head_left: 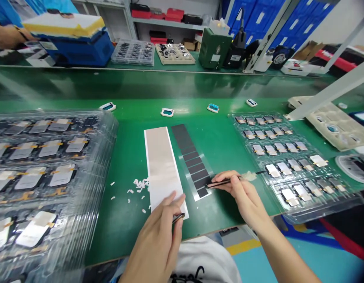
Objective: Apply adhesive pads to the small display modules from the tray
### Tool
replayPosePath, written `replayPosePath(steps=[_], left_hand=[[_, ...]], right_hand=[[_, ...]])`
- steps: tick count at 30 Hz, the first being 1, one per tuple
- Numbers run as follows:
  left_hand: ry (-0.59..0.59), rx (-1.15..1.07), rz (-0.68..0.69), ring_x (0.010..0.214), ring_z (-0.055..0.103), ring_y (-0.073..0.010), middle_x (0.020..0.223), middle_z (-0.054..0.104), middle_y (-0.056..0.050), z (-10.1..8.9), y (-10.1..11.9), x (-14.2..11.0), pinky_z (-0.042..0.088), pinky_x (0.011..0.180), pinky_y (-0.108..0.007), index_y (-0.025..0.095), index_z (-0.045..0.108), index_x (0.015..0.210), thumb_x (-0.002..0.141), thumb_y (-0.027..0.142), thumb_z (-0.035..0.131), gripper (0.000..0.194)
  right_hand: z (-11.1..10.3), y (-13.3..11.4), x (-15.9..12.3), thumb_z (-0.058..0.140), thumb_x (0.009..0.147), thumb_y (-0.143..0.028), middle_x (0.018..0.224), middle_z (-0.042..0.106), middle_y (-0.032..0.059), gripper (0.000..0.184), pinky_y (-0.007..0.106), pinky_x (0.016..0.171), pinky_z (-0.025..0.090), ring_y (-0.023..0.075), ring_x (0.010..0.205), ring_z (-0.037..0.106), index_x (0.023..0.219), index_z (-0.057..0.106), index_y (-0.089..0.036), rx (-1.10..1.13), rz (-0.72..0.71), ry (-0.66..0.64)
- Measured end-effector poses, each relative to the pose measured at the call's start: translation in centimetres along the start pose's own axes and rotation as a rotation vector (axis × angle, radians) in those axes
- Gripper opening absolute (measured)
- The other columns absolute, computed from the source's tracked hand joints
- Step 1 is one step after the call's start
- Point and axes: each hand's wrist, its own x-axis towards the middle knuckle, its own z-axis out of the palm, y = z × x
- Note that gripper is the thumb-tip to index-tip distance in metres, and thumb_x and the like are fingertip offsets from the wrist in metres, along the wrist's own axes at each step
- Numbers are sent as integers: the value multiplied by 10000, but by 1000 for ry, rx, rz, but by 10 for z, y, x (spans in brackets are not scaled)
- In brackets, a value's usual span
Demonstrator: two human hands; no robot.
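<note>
- The left hand [161,228], nearest, has its grip pinched around a small dark piece [178,217], too hidden to identify; its fingers also rest on the near end of the sheet [161,165]. A light pinch should do, with the piece held away from the sheet's surface.
- The right hand [243,192] has its grip closed on the tweezers [224,182], held nearly level. Their tips are at the near end of the strip [196,167]; whether they are touching it or are parted, I cannot tell.
- The strip lies flat just right of the sheet, dark segments on clear film. Fine work here calls for tips low and nearly flat, taking a segment by its edge so as not to crease it or score the film. The film looks light enough to drag, so a slow, shallow pull seems best.
- White scraps [140,184] lie on the bench [128,153] left of the sheet; best kept clear of anything sticky.
- Stacked trays [106,157] stand at left, a loaded tray [320,212] at right, near the tweezers' rear end; mind that end when turning the wrist.
- Farther back, small frames [167,113] are spaced across the bench.
- Beyond, a blue box [78,49] and a green box [213,53] stand on a ledge.
</note>
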Motion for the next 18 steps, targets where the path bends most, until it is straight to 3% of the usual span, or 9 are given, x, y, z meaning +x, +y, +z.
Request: replayPosePath(steps=[5, 7, 10, 18], left_hand=[[-151, 87, 137, 1410, 482, -252, 1345, 663, -144, -7, 11, 12, 444, 1149, -521, 224, 422, 1130, 1000, 116, 413, 169], [-170, 84, 163, 1390, 503, -262, 1289, 690, -138, -6, 13, 19, 435, 1146, -553, 221, 426, 1075, 994, 100, 407, 147], [-128, 68, 173, 1305, 579, -274, 1170, 721, -127, -2, 12, 27, 457, 1103, -587, 209, 444, 1062, 990, 90, 399, 146], [-1, -10, 215, 1198, 633, -245, 1149, 718, -114, -7, 9, 30, 499, 1060, -498, 191, 487, 1150, 988, 93, 424, 200]], right_hand=[[6, -3, -14, 377, 1039, -492, 1021, 670, 67, 426, 335, 891, 627, 202, 957, 728, 960, 704, -230, 58, -3, 14], [7, -3, -14, 437, 1033, -451, 998, 659, 51, 340, 304, 853, 629, 175, 926, 717, 938, 681, -233, 55, -34, 30], [10, 2, -10, 638, 957, -313, 972, 638, 16, 71, 247, 801, 615, 135, 884, 701, 960, 628, -243, 13, -136, 37], [13, 5, -3, 703, 902, -204, 898, 642, -21, 95, 175, 720, 620, 86, 748, 720, 945, 634, -252, 7, -189, 110]])
